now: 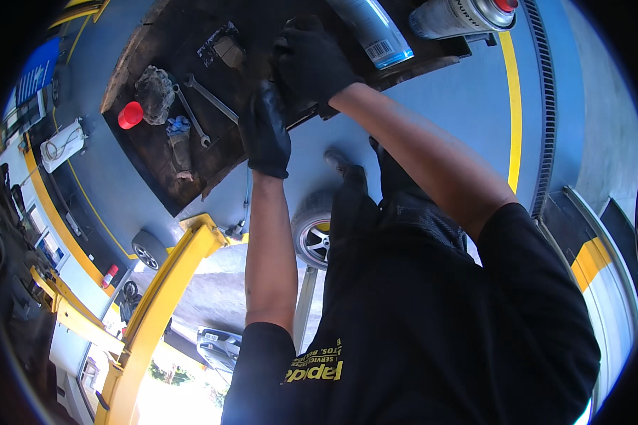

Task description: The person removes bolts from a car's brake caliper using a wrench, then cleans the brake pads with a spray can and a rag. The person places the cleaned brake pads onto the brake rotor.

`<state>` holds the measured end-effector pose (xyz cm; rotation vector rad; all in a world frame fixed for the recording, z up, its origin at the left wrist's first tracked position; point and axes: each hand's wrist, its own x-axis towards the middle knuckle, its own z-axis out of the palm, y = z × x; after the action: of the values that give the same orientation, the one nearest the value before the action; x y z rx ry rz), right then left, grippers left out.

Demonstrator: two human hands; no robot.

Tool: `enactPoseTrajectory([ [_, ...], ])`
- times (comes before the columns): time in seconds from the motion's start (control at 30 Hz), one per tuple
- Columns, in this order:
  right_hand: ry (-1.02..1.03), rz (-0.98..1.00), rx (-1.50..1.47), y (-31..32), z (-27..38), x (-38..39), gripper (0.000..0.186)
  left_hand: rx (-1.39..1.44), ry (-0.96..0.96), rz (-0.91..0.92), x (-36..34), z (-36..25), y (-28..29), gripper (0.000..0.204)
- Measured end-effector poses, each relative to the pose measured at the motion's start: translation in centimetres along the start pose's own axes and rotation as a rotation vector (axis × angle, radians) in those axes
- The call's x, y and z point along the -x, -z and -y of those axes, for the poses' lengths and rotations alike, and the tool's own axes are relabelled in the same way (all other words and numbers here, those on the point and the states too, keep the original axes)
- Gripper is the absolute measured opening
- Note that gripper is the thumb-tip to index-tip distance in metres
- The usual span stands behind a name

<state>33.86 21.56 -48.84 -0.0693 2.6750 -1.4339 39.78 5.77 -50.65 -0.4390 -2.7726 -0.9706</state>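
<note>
My right hand, in a black glove, is bent into a grip over the dark workbench. Just below and left of it, my left hand is also gloved in black, its fingers curled and turned away from me. Whatever lies between the two hands blends into the dark and cannot be made out. Left of them lie a combination wrench and a second wrench. A small brownish block rests beyond these. Close to my right hand is a blue spray can.
A white spray can with a red top sits at the bench's right end. Toward the left are a red cap, a crumpled grey rag and a blue wad. A yellow lift arm and a wheel are below the bench.
</note>
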Motion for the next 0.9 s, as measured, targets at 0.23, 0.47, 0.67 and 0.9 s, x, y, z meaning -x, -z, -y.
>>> enactPoseTrajectory([
  [0.23, 0.236, -0.298, 0.314, 0.4, -2.3, -1.6, 0.022, 0.479, 0.480, -0.131, -0.8, 0.0, 0.6, 0.035],
  [0.47, 0.315, -0.396, -0.155, 1.7, -2.7, -1.6, 0.025, 1.216, 0.795, -0.120, -3.5, -2.3, 0.4, 0.052],
  [0.67, -0.064, -0.305, -0.233, 0.7, 0.8, -0.8, 0.019, 1.160, 0.575, -0.175, -4.6, -3.2, -1.8, 0.047],
  [0.9, 0.243, -0.241, 0.123, 0.1, -2.5, -0.6, 0.021, 0.681, 0.383, -0.041, -2.8, -1.3, -1.3, 0.040],
])
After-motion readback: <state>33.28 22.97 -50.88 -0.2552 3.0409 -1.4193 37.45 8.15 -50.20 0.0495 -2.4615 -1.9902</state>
